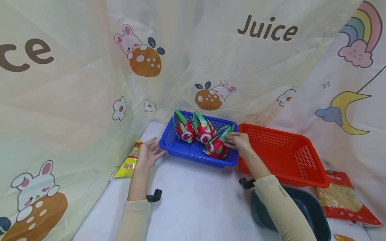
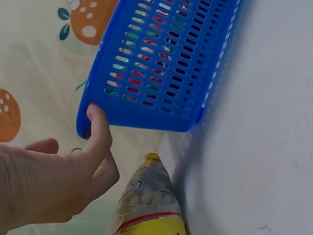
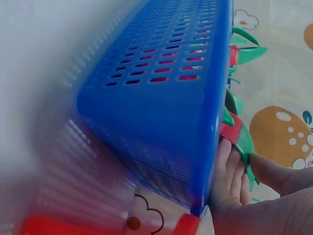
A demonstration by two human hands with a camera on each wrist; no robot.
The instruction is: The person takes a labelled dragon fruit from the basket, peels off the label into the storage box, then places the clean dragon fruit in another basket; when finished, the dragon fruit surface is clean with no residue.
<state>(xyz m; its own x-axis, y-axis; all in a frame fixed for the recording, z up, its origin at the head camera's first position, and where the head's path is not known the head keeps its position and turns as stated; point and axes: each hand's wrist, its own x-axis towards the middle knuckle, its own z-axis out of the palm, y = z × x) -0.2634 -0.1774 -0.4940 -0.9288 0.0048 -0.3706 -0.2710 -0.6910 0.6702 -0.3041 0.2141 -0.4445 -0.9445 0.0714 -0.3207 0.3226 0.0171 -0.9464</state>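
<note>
Three red dragon fruits with green leafy tips lie in a blue plastic basket [image 1: 187,152]. In the head view my right hand [image 1: 239,142] reaches over the basket's right end and holds the rightmost dragon fruit [image 1: 217,147]. The right wrist view shows the thumb and fingers of that hand [image 3: 259,196] around the fruit's leafy end. My left hand [image 1: 148,152] is at the basket's left end, palm turned toward it. In the left wrist view a finger of this hand [image 2: 63,181] touches the basket's rim and the fingers are not wrapped around it.
A red basket [image 1: 280,154] stands right of the blue one. In front of it sits a dark green bin [image 1: 307,204], partly under my right sleeve. A red food packet [image 1: 343,197] lies far right. Behind my left hand is a yellow snack bag [image 1: 128,164]. A printed curtain hangs behind.
</note>
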